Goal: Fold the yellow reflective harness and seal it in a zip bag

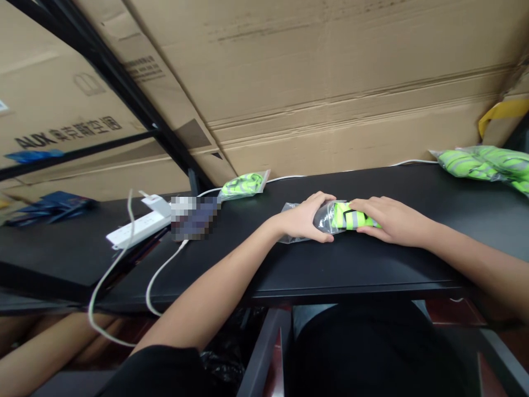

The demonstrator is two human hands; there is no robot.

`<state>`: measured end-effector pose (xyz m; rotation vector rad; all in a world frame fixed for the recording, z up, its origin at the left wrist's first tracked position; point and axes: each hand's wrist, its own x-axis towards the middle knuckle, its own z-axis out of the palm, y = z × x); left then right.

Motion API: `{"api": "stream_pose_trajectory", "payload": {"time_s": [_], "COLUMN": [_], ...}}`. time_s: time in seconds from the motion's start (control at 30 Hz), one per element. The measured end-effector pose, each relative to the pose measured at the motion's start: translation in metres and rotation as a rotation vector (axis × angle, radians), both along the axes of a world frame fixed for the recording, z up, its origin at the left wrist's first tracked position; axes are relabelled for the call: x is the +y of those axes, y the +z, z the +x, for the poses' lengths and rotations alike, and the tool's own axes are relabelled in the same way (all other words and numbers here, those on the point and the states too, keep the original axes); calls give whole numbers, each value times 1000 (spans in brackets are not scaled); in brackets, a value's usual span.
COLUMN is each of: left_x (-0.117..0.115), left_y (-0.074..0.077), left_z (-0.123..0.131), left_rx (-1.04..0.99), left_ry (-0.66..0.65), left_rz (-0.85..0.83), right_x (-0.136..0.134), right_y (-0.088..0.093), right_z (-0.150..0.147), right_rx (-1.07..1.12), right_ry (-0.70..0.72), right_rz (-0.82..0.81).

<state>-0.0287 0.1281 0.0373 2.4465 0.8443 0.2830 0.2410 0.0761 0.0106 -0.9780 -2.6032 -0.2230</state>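
A folded neon-yellow reflective vest [347,216] with grey stripes lies on the black table, partly inside a clear plastic bag [327,218]. My left hand [306,218] curls round the bag at its left part, thumb and fingers spread about the plastic, and the bag's far left end sticks out behind the wrist. On the vest's right end, my right hand [382,219] is closed over the fabric, fingers on top and thumb at the near side. The vest's right end is hidden under that palm.
A bagged vest [243,185] lies at the back left, and more bagged vests [487,162] are piled at the right. A white power strip [140,226] and cables sit left, beside a blurred object. Cardboard [330,55] walls the back. Another person's arm [49,353] is at lower left.
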Motion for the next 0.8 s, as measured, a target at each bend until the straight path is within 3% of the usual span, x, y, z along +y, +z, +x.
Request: {"api": "stream_pose_trajectory", "payload": {"time_s": [0.27,0.5,0.67,0.8], "left_x": [-11,-15,-17,-16], "left_y": [-2,-3,-6,-8], "left_z": [21,31,31,31], "left_rx": [110,161,184,170], "left_ry": [23,59,55,50], "left_rz": [144,161,180,169], "right_x": [-2,9,11,-1], "right_y": [3,-8,-13,-6], "right_z": [-9,-17,-9,8], "right_rx": [-71,162,207,114], "right_ry": [-12,13,71,41], "right_rz": [12,-86,-34,-147]}}
